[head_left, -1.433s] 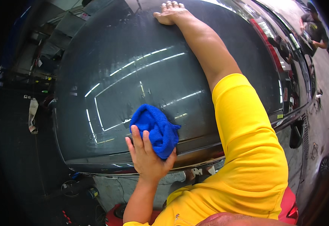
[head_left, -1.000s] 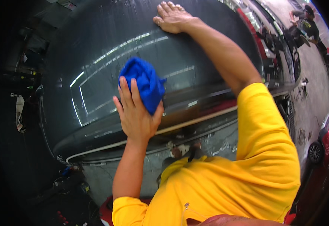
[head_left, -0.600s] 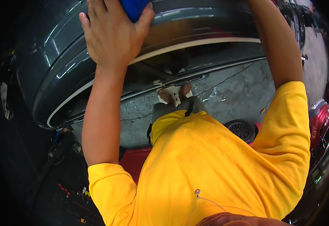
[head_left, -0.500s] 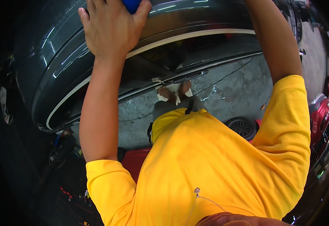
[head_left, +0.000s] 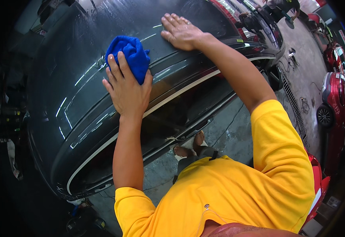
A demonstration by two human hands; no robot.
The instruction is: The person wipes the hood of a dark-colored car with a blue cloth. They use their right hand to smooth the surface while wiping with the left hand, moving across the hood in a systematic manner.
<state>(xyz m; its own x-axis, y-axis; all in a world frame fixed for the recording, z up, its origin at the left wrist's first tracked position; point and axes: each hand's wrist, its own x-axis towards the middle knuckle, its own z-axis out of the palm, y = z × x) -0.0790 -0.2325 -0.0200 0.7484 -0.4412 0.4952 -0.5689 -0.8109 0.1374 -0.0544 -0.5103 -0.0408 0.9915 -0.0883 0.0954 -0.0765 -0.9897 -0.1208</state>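
A dark grey car roof (head_left: 81, 47) lies in front of me, glossy and streaked with what looks like moisture. On it sits a bunched blue cloth (head_left: 126, 51), under the fingers and thumb of my left hand (head_left: 129, 91). That hand presses the cloth to the roof near its side edge. Farther to the right, my right hand (head_left: 179, 33) rests flat on the bare roof, fingers stretched and holding nothing. The cloth's underside is hidden. Below the roof edge runs a pale strip (head_left: 188, 87) along the top of the car's side window.
Red cars stand at the right, one red car (head_left: 334, 102) with its wheel showing. A slotted floor drain (head_left: 294, 106) and loose cables (head_left: 305, 106) lie on the floor between. At the top right another person (head_left: 281, 8) is beside the car. My feet (head_left: 190, 148) are close to its side.
The view has shifted, bringing more of the roof into sight. My right hand, out of frame before, now shows flat on the roof. My left hand remains with the blue cloth, now seen whole.
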